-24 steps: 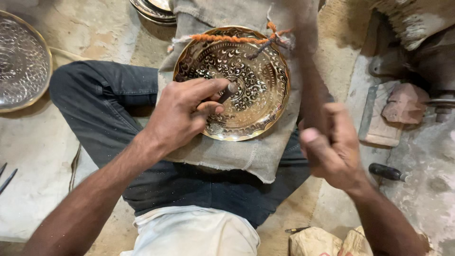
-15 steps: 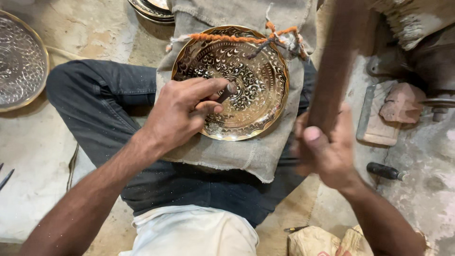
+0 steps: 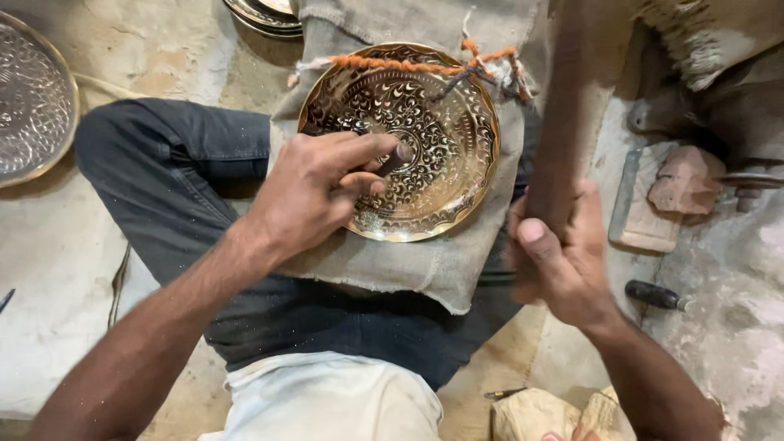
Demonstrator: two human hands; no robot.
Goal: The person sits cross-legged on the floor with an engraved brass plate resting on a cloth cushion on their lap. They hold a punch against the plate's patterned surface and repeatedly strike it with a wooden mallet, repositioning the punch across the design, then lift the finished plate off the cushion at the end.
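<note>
A round brass plate [image 3: 441, 122] with engraved scroll patterns lies on grey sackcloth [image 3: 425, 269] over my crossed legs. An orange cord [image 3: 384, 64] runs across its far rim. My left hand [image 3: 314, 192] rests on the plate's near left side and pinches a short dark chisel [image 3: 394, 159] with its tip on the metal near the centre. My right hand [image 3: 563, 261], to the right of the plate, grips a long brown wooden mallet [image 3: 567, 122], blurred and raised upright.
A silver engraved plate [image 3: 28, 98] lies on the floor at far left. Stacked metal plates [image 3: 265, 12] sit at the top. A brick-like block [image 3: 682, 184] and a dark-handled tool [image 3: 657, 296] lie at right. A small tool [image 3: 506, 394] lies near my knee.
My right hand has swung the wooden mallet upward and rightward, from over the plate's right side to upright beside it. The left hand and chisel have stayed in place.
</note>
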